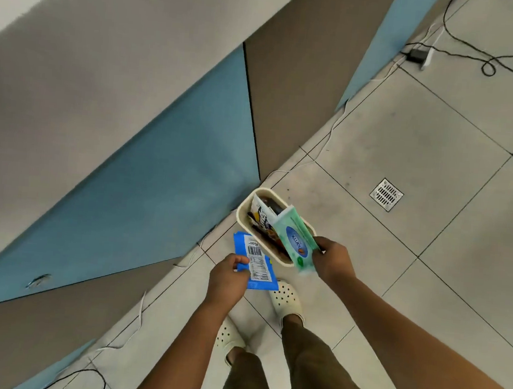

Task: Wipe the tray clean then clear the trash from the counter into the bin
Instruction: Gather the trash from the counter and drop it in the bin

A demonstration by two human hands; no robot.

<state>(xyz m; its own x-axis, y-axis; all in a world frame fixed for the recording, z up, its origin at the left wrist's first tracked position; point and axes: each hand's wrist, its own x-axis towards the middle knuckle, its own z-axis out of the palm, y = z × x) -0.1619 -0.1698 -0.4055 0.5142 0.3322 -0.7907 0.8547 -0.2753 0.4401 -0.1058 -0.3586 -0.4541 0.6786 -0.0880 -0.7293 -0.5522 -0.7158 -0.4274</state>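
Note:
A small cream bin (242, 216) stands on the tiled floor beside the counter base, with several wrappers inside. My right hand (333, 260) grips a green wet-wipe pack (294, 239) by its near end, and the pack hangs over the bin's opening. My left hand (229, 277) pinches a blue snack wrapper (254, 261) with a white barcode label, held just left of the bin and above the floor. The tray and the counter top are out of view.
Blue and grey cabinet fronts (156, 191) run along the left. A white cable (324, 144) trails along their base. A floor drain (386, 194) lies to the right of the bin, a power adapter (416, 54) with black cords at the far right. My feet in cream clogs (286, 297) stand below the bin.

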